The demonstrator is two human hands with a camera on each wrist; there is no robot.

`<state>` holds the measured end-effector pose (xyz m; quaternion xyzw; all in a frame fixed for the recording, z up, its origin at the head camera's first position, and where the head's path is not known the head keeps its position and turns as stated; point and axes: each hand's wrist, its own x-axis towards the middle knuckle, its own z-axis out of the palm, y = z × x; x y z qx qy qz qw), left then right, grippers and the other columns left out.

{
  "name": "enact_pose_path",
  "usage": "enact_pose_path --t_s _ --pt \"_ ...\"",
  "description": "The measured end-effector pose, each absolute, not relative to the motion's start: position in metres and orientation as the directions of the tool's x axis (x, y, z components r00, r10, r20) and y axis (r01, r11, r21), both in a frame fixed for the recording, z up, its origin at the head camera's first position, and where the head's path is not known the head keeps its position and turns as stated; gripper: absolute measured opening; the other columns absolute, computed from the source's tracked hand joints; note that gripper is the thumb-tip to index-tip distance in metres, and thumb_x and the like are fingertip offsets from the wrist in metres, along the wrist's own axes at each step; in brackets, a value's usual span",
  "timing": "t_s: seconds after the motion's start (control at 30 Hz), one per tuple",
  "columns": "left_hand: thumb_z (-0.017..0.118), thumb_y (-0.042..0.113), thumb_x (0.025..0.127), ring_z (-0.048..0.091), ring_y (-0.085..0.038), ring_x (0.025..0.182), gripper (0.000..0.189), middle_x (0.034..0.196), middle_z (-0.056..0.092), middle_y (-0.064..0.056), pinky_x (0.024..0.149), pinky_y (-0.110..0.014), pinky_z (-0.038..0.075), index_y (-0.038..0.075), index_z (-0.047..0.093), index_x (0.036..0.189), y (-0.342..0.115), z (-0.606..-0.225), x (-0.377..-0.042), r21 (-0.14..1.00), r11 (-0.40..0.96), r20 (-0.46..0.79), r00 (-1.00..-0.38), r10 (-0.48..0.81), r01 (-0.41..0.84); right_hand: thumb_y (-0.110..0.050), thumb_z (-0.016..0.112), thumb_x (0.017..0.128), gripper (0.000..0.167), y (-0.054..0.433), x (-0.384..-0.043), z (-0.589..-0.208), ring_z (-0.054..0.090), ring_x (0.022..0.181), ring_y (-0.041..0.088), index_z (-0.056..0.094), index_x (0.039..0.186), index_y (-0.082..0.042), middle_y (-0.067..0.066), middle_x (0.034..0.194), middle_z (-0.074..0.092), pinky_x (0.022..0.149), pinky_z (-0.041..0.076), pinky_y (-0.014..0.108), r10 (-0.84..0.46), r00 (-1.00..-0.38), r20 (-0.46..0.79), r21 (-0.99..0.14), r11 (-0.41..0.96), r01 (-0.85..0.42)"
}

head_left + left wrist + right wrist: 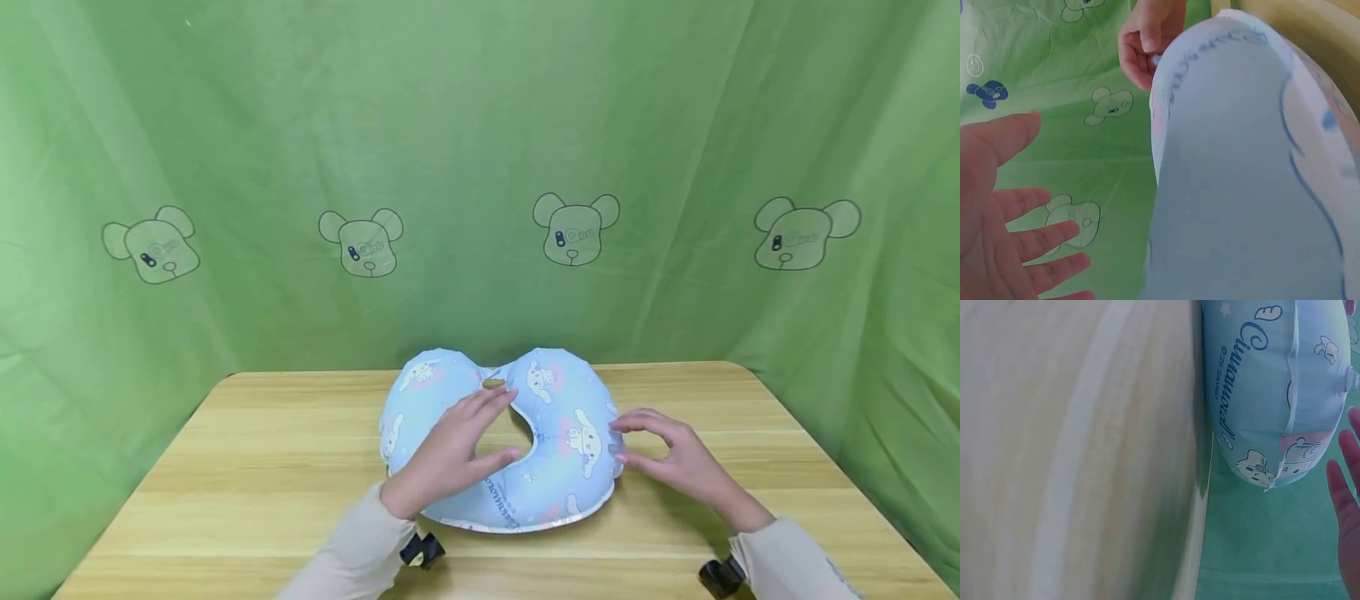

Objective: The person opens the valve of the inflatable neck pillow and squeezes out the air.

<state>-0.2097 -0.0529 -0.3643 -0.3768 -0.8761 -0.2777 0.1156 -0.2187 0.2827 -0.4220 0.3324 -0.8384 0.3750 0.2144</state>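
Note:
A light blue inflatable neck pillow (577,417), puffed up and printed with white long-eared characters, lies on the wooden table with its curved side towards me. My left hand (461,450) is over its left lobe and centre gap, fingers extended and thumb spread apart; the left wrist view shows this hand (1016,231) with nothing in it. At the pillow's right side, my right hand (675,454) has thumb and fingers parted around a small clear valve (1352,379). In the right wrist view, its fingers (1337,481) stand beside the pillow, apart from the valve.
The wooden table (262,467) extends to both sides of the pillow. Behind it hangs a green cloth (465,125) with bear-head outlines. Black wrist cameras (422,551) are strapped at both sleeves.

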Motion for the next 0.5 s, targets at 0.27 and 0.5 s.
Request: enact_pose_path --t_s 0.27,0.5 --pt "0.059 0.042 0.090 0.035 -0.026 0.136 0.068 0.149 0.037 -0.008 0.110 -0.046 0.028 0.014 0.034 0.146 -0.032 -0.363 -0.209 0.376 0.552 0.403 -0.668 0.626 0.744 0.007 0.077 0.070 0.039 0.288 -0.218 -0.426 0.061 0.090 0.013 0.066 0.106 -0.002 0.009 0.101 0.066 0.084 0.046 0.014 -0.371 -0.728 0.576 -0.622 0.378 -0.685" --pt "0.058 0.045 0.091 0.039 -0.024 0.133 0.067 0.146 0.041 -0.007 0.108 -0.042 0.032 0.016 0.034 0.146 -0.011 -0.368 -0.209 0.332 0.552 0.398 -0.644 0.654 0.765 0.008 0.075 0.072 0.030 0.289 -0.219 -0.427 0.061 0.090 0.014 0.067 0.099 -0.003 0.009 0.096 0.066 0.081 0.049 0.017 -0.366 -0.750 0.551 -0.691 0.303 -0.656"
